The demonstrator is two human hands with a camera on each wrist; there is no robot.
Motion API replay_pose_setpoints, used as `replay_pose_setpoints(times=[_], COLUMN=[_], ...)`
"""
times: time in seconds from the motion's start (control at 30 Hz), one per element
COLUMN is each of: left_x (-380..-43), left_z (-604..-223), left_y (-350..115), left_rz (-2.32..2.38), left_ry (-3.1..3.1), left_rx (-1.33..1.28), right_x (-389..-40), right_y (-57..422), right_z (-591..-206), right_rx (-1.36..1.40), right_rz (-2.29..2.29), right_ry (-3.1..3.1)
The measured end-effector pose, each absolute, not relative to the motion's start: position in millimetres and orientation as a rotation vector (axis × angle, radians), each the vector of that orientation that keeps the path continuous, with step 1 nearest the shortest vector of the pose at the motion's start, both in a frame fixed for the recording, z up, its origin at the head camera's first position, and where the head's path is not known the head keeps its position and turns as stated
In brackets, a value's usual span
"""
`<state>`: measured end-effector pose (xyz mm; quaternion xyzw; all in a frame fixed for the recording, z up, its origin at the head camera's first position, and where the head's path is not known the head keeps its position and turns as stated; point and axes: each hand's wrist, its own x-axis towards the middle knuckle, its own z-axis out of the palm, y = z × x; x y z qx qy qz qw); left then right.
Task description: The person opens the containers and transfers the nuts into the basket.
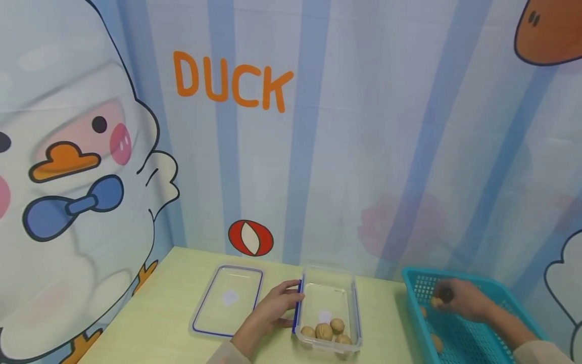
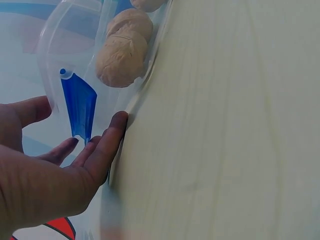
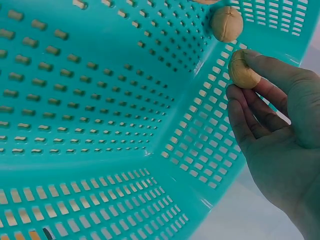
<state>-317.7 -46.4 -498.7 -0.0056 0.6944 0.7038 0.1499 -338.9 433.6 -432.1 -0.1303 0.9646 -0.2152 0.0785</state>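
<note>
My right hand [image 1: 468,299] is inside the turquoise basket [image 1: 411,313], pinching a walnut [image 3: 243,71] between thumb and fingertips. Another walnut [image 3: 227,24] lies by the basket wall close to that hand, and one more walnut [image 1: 436,344] sits nearer the front. On the table, my left hand [image 1: 278,307] rests its fairly straight fingers against the left side of a clear plastic container [image 1: 357,316], around its blue clip [image 2: 80,107]. Several walnuts [image 1: 324,331] are gathered at the container's near end.
A clear lid with a blue seal [image 1: 195,323] lies flat on the pale wooden table [image 1: 159,303], left of the container. Behind the table hangs a striped curtain [image 1: 341,151] with duck pictures. The basket stands at the table's right.
</note>
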Motion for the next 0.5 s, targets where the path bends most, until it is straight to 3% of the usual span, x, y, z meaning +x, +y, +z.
replay_pose_setpoints(times=[0.27, 0.5], left_x=[-319.4, -319.8], left_z=[-503.2, -501.6], left_y=[-45.5, -44.9], left_rz=[2.018, 2.025], left_ry=[2.001, 1.99], left_rx=[-0.025, -0.025], right_x=[-333.1, -323.4], right_y=[429.8, 378.7], right_z=[-421.1, -386.5], right_rx=[-0.498, -0.691], right_rz=[-0.734, -0.864], right_ry=[2.896, 2.952])
